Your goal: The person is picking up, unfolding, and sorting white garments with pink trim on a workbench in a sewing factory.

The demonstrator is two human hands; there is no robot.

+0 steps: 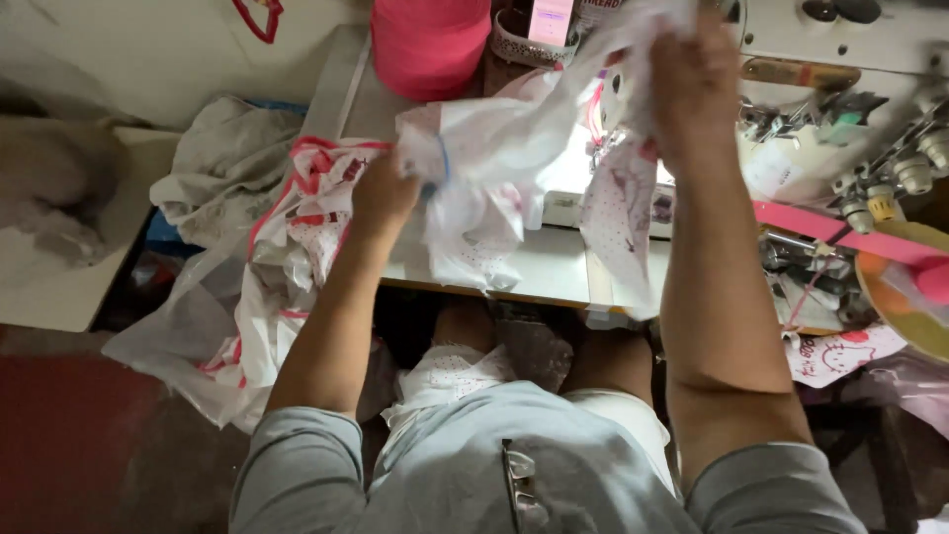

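Note:
Both of my hands hold up one white garment piece [514, 138] with pink trim and small pink print, stretched over the sewing table [554, 267]. My left hand [384, 193] grips its lower left end. Higher up, my right hand [692, 79] clutches the other end, just in front of the white sewing machine [840, 59]. A dotted flap of the cloth hangs down below my right hand to the table's front edge.
A pile of white and pink garments [297, 227] spills off the table's left end. A large pink thread cone [430, 44] stands at the back. Pink tape [820, 227] and a yellow dish [909, 297] lie at the right. Grey cloth [227, 158] lies far left. More cloth rests on my lap [450, 376].

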